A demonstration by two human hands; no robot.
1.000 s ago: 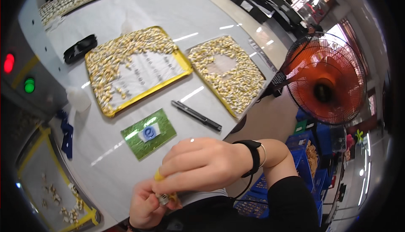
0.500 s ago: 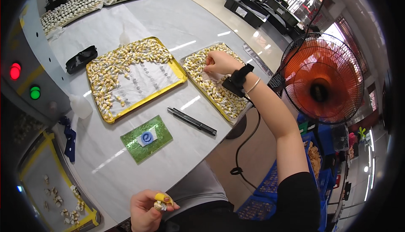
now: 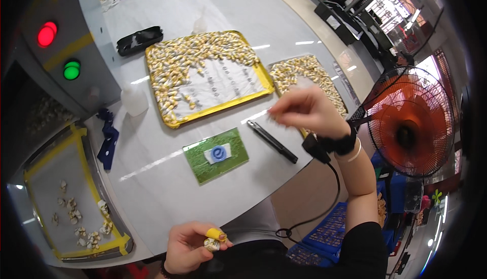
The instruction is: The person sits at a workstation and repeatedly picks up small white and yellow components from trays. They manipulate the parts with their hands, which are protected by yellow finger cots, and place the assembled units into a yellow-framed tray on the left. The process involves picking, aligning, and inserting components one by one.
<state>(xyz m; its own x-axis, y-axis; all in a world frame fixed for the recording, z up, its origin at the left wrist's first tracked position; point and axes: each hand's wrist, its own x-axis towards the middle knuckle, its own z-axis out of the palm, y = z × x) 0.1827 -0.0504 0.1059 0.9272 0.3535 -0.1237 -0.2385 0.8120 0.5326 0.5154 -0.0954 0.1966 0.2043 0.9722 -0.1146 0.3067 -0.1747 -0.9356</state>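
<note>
My left hand (image 3: 190, 248), low near the table's front edge, pinches a small white piece with dark markings (image 3: 211, 244). A yellow cover (image 3: 216, 234) sits on one of its fingers. Somewhat blurred, my right hand (image 3: 312, 112) hovers between the yellow-rimmed tray and the right tray, thumb and fingers drawn together; whatever is between them cannot be made out. Small yellow-and-white pieces crowd the right tray (image 3: 339, 101), partly hidden by this hand. More such pieces fill the back and left of the yellow-rimmed tray (image 3: 228, 107), leaving its white lining exposed at the front.
Before the trays lie a green block with a blue mark (image 3: 203, 170) and a black pen-shaped tool (image 3: 274, 143). A white bottle (image 3: 134, 101), dark blue cloth (image 3: 107, 142) and black case (image 3: 139, 40) stand left. Another yellow-taped tray (image 3: 45, 177) holds several pieces. An orange fan (image 3: 406, 126) stands right.
My right hand has lifted off the right tray and come back toward me. The left hand still holds its piece. The view has shifted, so the table's things appear farther right.
</note>
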